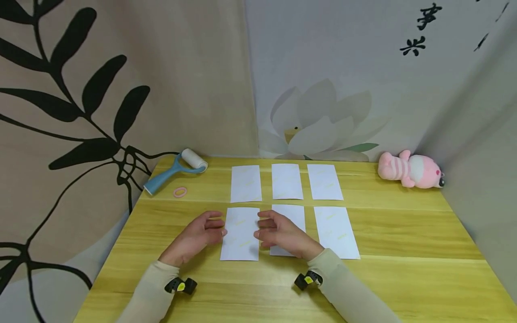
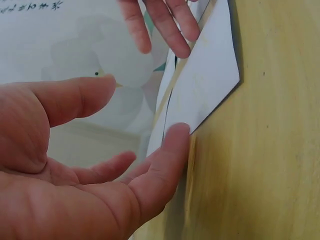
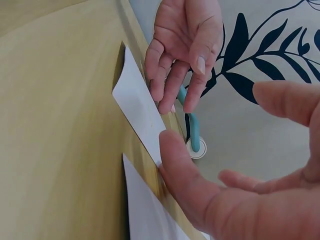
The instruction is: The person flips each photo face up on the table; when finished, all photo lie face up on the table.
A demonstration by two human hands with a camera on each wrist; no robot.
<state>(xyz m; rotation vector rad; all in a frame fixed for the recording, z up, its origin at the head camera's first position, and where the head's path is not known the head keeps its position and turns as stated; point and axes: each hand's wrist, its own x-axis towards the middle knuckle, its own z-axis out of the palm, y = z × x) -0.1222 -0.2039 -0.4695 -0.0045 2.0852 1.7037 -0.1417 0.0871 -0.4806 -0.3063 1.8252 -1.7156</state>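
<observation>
A white paper card lies at the front left of two rows of cards on the wooden table. My left hand is at its left edge, fingers loosely bent and holding nothing. At the opposite edge is my right hand, also relaxed; it partly covers the front middle card. In the left wrist view a fingertip of the left hand overlaps the card's edge; contact is unclear. In the right wrist view the right hand has thumb and fingers apart beside the card.
Farther back lie three more cards, including the back middle one; another card is at front right. A blue-handled lint roller and a pink ring sit at back left. A pink plush toy lies at back right, near the curtain.
</observation>
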